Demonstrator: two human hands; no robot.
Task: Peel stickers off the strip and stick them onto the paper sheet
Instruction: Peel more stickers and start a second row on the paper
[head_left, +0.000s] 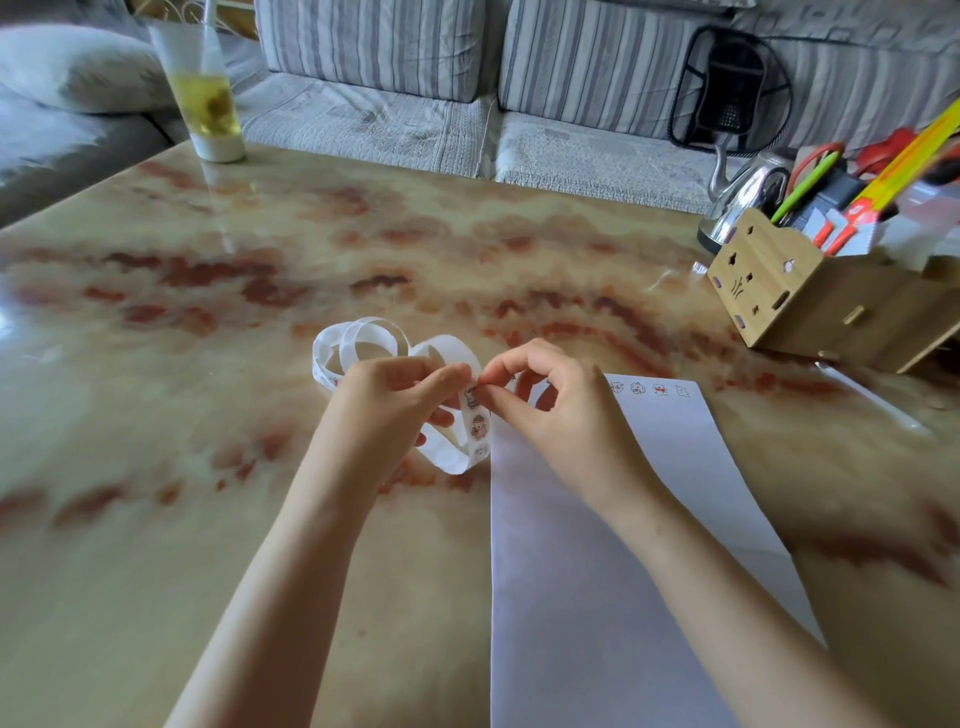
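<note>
A long white sticker strip (358, 340) curls in loops over the marble table, small cartoon stickers showing along its near part. My left hand (395, 400) grips the strip just above the tabletop. My right hand (540, 410) pinches a sticker (471, 397) at the strip's edge between thumb and forefinger. The white paper sheet (613, 571) lies flat to the right, under my right forearm. Several small stickers (649, 388) sit in a row along its far edge.
A wooden desk organiser (800, 291) full of pens and scissors stands at the right, a metal kettle (748, 192) behind it. A tall glass of yellow drink (205, 98) stands far left. A striped sofa (415, 104) runs along the table's far side.
</note>
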